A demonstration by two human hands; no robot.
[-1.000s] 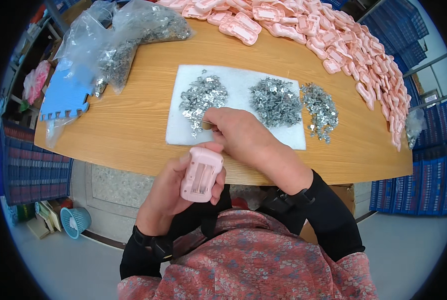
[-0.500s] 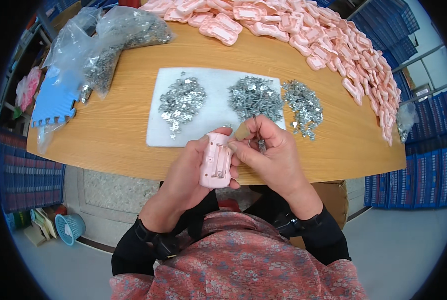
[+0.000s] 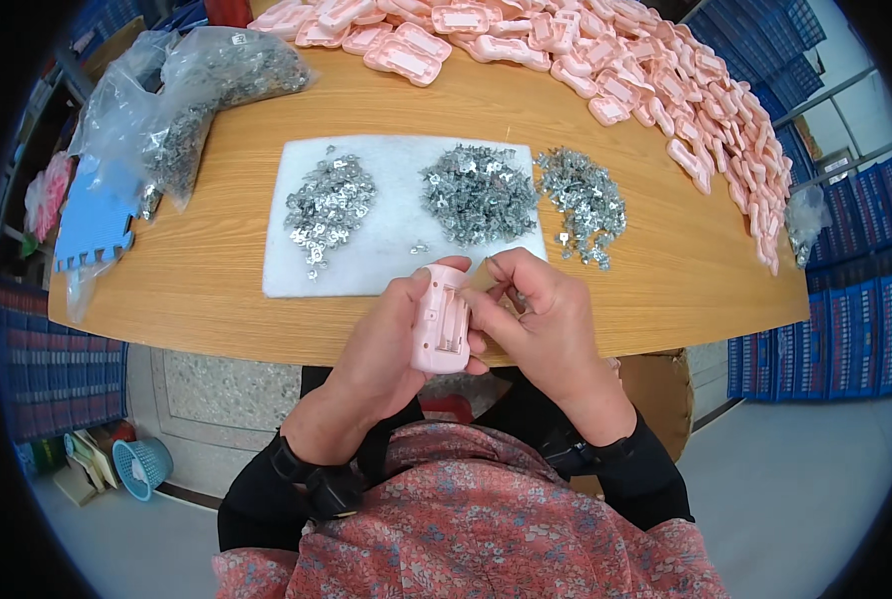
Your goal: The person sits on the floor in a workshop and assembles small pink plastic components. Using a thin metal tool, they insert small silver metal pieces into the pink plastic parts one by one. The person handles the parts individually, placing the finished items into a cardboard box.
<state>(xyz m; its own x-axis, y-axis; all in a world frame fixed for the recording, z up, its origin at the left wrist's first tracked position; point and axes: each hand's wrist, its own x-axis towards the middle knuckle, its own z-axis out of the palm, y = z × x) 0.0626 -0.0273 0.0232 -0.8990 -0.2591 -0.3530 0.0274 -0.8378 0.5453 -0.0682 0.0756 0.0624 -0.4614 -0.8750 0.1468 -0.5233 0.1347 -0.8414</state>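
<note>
Shell [image 3: 429, 339] was in the left hand [image 3: 366, 344], gripped with the thumb at its 11 o'clock and fingers wrapped underneath, open bay facing up. I had it over the near edge of the table [image 3: 196, 280], at 6 o'clock from the white mat [image 3: 396, 195]. Right hand [image 3: 546, 314] sat at 3 o'clock, fingers bent in a pinch by the shell's 1–2 o'clock edge; I couldn't tell what it held, fingers hid it. From the shell: left clip pile [image 3: 331, 205] between 10 and 11 on the mat, middle clip pile [image 3: 481, 195] between 12 and 1, right clip pile [image 3: 584, 205] between 1 and 2, mostly off the mat. I also logged pink parts [image 3: 615, 65] at 1, bags [image 3: 181, 130] at 10, blue tile [image 3: 91, 225] between 9 and 10, basket [image 3: 141, 467] at 8.
</note>
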